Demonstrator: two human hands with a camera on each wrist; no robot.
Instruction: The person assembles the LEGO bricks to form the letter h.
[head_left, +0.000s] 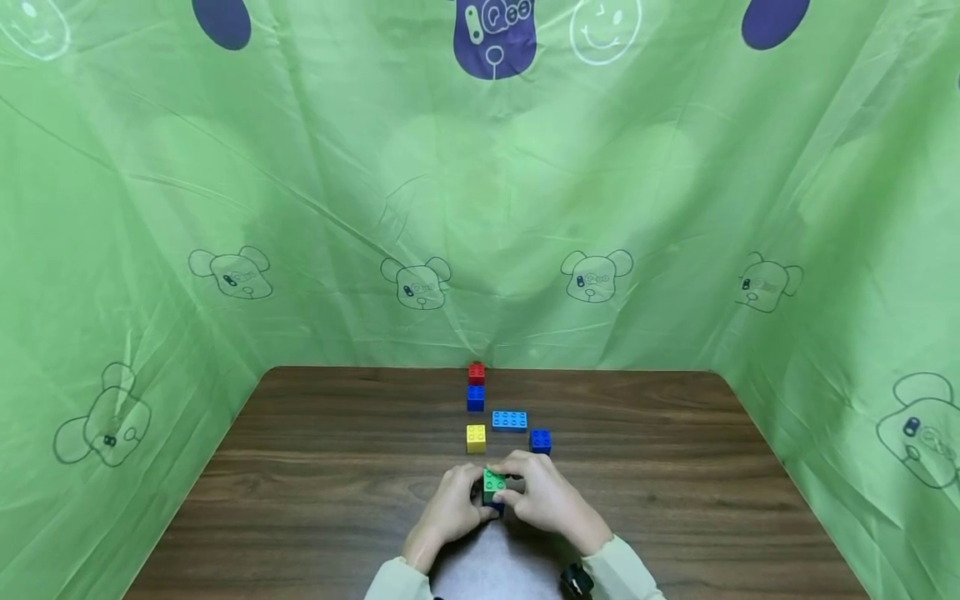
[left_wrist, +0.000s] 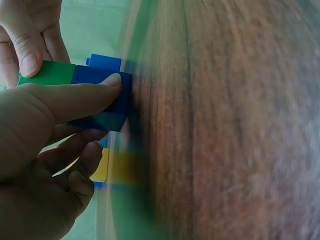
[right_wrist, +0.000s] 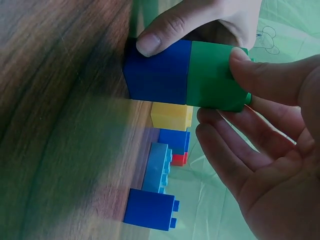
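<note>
Right hand (head_left: 547,498) pinches studded green block (right_wrist: 210,77), probably plastic.

The green block (right_wrist: 212,75) and the dark blue block (right_wrist: 157,75) under it are smooth, opaque plastic with a soft sheen; the yellow block (head_left: 476,438), light blue block (head_left: 509,421) and red block (head_left: 476,373) look like plastic too. The surface (head_left: 337,483) has a streaky brown wood grain and a faint gloss (it mirrors the yellow block as a blur). The green sheet (head_left: 487,183) behind looks thin, creased and slightly shiny, whether cloth or plastic hard to tell.
</note>
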